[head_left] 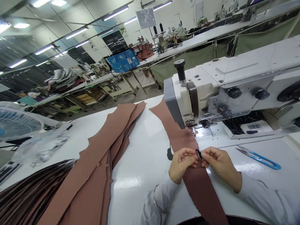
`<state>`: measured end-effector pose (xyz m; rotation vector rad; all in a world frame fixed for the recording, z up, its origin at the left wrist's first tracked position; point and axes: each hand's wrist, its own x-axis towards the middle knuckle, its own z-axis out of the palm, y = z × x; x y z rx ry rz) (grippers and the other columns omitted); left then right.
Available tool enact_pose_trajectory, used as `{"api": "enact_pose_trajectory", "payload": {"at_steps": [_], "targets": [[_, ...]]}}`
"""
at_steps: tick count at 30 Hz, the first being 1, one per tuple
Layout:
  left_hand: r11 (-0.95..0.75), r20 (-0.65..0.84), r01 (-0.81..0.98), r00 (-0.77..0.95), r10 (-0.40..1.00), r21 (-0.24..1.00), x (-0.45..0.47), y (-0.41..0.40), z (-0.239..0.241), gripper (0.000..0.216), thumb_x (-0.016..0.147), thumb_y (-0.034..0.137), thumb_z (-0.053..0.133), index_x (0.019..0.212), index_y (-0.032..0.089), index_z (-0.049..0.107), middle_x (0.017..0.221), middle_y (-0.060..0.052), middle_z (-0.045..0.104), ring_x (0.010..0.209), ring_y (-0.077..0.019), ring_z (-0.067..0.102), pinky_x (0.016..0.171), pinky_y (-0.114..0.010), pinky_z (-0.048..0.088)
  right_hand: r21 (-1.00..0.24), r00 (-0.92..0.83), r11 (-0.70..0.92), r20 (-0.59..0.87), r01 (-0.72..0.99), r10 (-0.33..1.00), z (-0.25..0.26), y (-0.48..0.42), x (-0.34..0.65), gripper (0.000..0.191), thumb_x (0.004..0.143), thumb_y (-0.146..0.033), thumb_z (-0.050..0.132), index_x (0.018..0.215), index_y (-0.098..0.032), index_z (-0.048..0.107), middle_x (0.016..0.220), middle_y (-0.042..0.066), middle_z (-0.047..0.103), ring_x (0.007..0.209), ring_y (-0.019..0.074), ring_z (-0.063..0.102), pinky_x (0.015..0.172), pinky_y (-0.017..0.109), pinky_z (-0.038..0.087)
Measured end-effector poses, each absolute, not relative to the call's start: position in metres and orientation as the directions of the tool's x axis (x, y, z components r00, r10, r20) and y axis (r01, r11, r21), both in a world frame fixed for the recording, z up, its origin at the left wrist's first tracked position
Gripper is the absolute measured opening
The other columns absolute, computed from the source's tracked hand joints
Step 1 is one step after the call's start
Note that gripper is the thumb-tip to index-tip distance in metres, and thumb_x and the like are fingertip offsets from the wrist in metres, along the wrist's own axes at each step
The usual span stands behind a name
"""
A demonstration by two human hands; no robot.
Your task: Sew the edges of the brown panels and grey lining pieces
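Both my hands meet over a long reddish-brown fabric strip that runs from under the sewing machine toward me. My left hand and my right hand are closed in a pinch on a small black label, held just above the strip. The strip passes beneath the presser foot area of the machine.
A stack of reddish-brown cut pieces lies to the left on the white table. Blue thread snips rest at the right. Dark strips lie at the lower left, near a fan and a clear plastic bag.
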<state>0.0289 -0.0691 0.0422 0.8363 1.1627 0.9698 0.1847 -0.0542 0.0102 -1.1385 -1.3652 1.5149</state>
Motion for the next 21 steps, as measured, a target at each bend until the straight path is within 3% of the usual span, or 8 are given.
{"api": "enact_pose_trajectory", "payload": {"at_steps": [5,11,13,15,16,18,19,21], "targets": [[0.375,-0.371,-0.077,0.064,0.926,0.924,0.033,-0.065,0.037,0.039,0.057,0.044,0.072,0.070,0.012,0.053,0.053,0.001,0.056,0.047,-0.0091,0.052,0.049,-0.022,0.042,-0.996,-0.301,0.039,0.014,0.076,0.953,0.010,-0.061,0.182,0.032,0.081,-0.046,0.052,0.074,-0.017,0.060,0.064,0.002,0.060,0.058,0.0136,0.057,0.057,0.025,0.047],[0.410,-0.403,-0.068,0.095,0.910,0.910,0.032,-0.067,0.031,0.036,0.055,0.042,0.074,0.066,0.010,0.059,0.055,-0.002,0.060,0.048,-0.0099,0.054,0.052,-0.023,0.045,-0.986,-0.285,0.117,0.078,0.122,0.955,0.004,-0.059,0.184,0.024,0.085,-0.038,0.049,0.077,-0.017,0.059,0.062,0.000,0.059,0.055,0.0127,0.056,0.053,0.023,0.047],[0.364,-0.364,0.009,0.051,0.930,0.931,0.026,-0.066,0.031,0.031,0.062,0.040,0.070,0.066,0.011,0.059,0.054,-0.003,0.059,0.048,-0.0109,0.054,0.052,-0.024,0.045,-0.938,-0.339,0.260,0.174,0.227,0.925,0.002,-0.055,0.189,0.023,0.088,-0.032,0.044,0.083,-0.017,0.060,0.072,0.003,0.062,0.065,0.0147,0.059,0.060,0.026,0.049],[0.187,-0.174,0.222,-0.077,0.982,0.957,0.018,-0.059,0.031,0.023,0.071,0.036,0.062,0.068,0.013,0.061,0.060,-0.004,0.062,0.053,-0.0134,0.056,0.056,-0.026,0.047,-0.779,-0.517,0.530,0.318,0.335,0.795,0.003,-0.052,0.195,0.022,0.088,-0.026,0.042,0.099,-0.016,0.059,0.096,0.007,0.062,0.094,0.0207,0.056,0.082,0.036,0.046],[0.057,-0.003,0.394,-0.138,0.990,0.917,0.014,-0.052,0.032,0.019,0.075,0.033,0.058,0.070,0.014,0.062,0.066,-0.006,0.064,0.060,-0.0152,0.058,0.060,-0.028,0.048,-0.664,-0.636,0.661,0.349,0.350,0.688,0.004,-0.052,0.198,0.027,0.087,-0.024,0.044,0.109,-0.016,0.055,0.110,0.009,0.058,0.109,0.0242,0.047,0.093,0.043,0.038],[-0.173,0.361,0.742,-0.099,0.927,0.647,0.007,-0.035,0.030,0.017,0.080,0.026,0.051,0.076,0.017,0.064,0.079,-0.008,0.066,0.074,-0.0189,0.060,0.072,-0.033,0.047,-0.470,-0.822,0.821,0.289,0.324,0.490,0.006,-0.052,0.200,0.049,0.080,-0.029,0.055,0.125,-0.013,0.044,0.129,0.011,0.043,0.126,0.0297,0.024,0.103,0.052,0.022],[-0.258,0.475,0.851,0.011,0.880,0.457,0.005,-0.026,0.027,0.018,0.081,0.022,0.048,0.078,0.017,0.064,0.084,-0.009,0.066,0.080,-0.0202,0.059,0.076,-0.035,0.046,-0.415,-0.869,0.853,0.234,0.317,0.437,0.007,-0.053,0.200,0.062,0.075,-0.034,0.060,0.128,-0.010,0.040,0.133,0.012,0.037,0.128,0.0318,0.018,0.104,0.054,0.019],[-0.407,0.528,0.904,0.284,0.800,0.130,0.006,-0.010,0.017,0.022,0.084,0.015,0.042,0.080,0.015,0.064,0.088,-0.010,0.065,0.085,-0.0216,0.058,0.079,-0.037,0.045,-0.339,-0.902,0.884,0.174,0.322,0.395,0.007,-0.057,0.198,0.082,0.067,-0.045,0.065,0.131,-0.004,0.034,0.138,0.016,0.028,0.129,0.0345,0.014,0.103,0.053,0.021]]}}
